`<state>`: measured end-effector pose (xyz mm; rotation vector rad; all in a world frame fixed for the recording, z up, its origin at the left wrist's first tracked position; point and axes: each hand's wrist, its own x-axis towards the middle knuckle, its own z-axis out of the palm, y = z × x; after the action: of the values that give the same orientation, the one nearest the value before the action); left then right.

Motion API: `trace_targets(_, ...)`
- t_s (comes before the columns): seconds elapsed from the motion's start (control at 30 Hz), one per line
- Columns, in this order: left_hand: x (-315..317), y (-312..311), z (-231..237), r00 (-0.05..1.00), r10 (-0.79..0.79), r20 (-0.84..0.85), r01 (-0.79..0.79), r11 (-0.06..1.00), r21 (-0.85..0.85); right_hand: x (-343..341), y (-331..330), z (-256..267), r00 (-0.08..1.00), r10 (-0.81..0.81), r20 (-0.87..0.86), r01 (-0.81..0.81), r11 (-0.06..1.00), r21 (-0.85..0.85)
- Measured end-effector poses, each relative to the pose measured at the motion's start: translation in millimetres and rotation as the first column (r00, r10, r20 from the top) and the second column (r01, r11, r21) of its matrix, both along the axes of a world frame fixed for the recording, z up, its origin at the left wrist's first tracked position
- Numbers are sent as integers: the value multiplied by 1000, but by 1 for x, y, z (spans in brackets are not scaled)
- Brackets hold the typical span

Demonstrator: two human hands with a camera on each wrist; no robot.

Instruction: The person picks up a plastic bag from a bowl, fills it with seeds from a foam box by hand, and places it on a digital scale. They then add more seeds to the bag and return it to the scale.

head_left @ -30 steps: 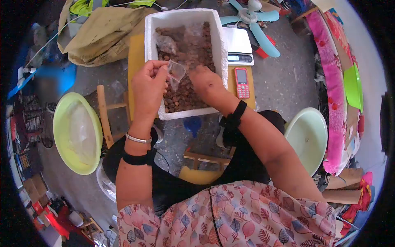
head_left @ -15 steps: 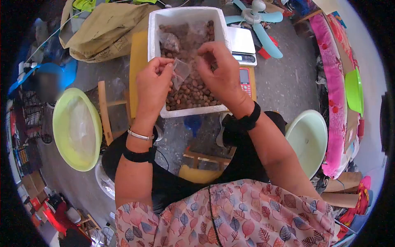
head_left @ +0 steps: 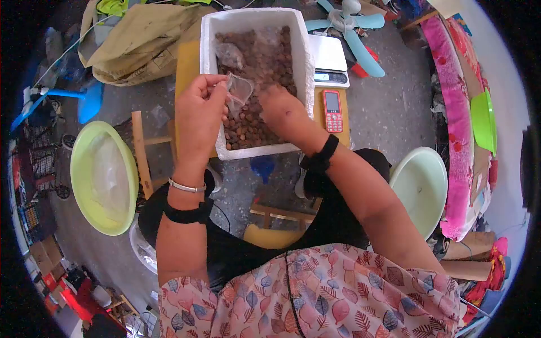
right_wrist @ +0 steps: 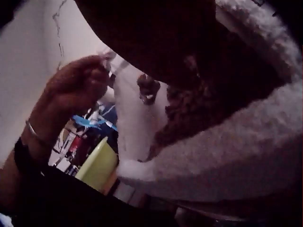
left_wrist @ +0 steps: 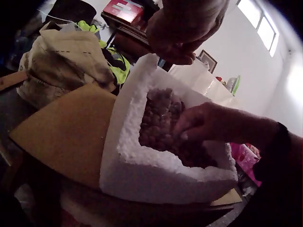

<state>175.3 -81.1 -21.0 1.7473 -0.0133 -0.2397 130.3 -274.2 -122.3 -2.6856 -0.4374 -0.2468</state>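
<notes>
My left hand [head_left: 202, 110] pinches the edge of a small clear plastic bag [head_left: 241, 90] between thumb and fingers, above the left side of a white foam box [head_left: 208, 53]. Brown nut-like pieces [head_left: 248, 130] cover the box's bottom. My right hand [head_left: 284, 112] reaches down into the box, right of the bag; in the left wrist view this right hand [left_wrist: 196, 124] has its fingers bent down at the pieces, and whether it grips any cannot be told. A dark lump [right_wrist: 149, 89] shows below my left hand [right_wrist: 78, 82] in the right wrist view.
Another clear bag [head_left: 230, 56] lies in the box. Right of the box are a white scale [head_left: 328, 55], a red phone [head_left: 332, 111] and a fan [head_left: 358, 42]. Basins stand on the floor at left [head_left: 84, 186] and right [head_left: 420, 186]; a tan sack [head_left: 141, 48] lies upper left.
Half a second ago my right hand was lifted beside the bag with its fingers bent; now it is lower, among the brown pieces. My left hand keeps hold of the bag.
</notes>
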Motion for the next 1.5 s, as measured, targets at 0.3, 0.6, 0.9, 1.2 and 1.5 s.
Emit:
trace_targets(0.3, 0, 3, -6, 999, -34, -5, 34, 999, -10, -7, 5, 7, 1000, -8, -18, 7, 997, -75)
trace_targets(0.6, 0, -3, -11, 999, -32, -18, 33, 999, 36, 7, 1, 79, 960, -276, -50, 243, 732, 636)
trace_targets(0.9, 0, -7, -11, 999, -35, -4, 35, 998, 47, 7, -4, 77, 975, -181, 127, 123, 920, 371)
trace_targets(1.2, 4, 10, 1, 998, 56, 35, -54, 997, -57, 5, 34, 11, 964, 261, -49, -252, 957, 143)
trace_targets(1.5, 3, 8, 6, 998, 53, 16, -51, 995, -85, 3, 42, 14, 944, 323, -68, -322, 946, 24)
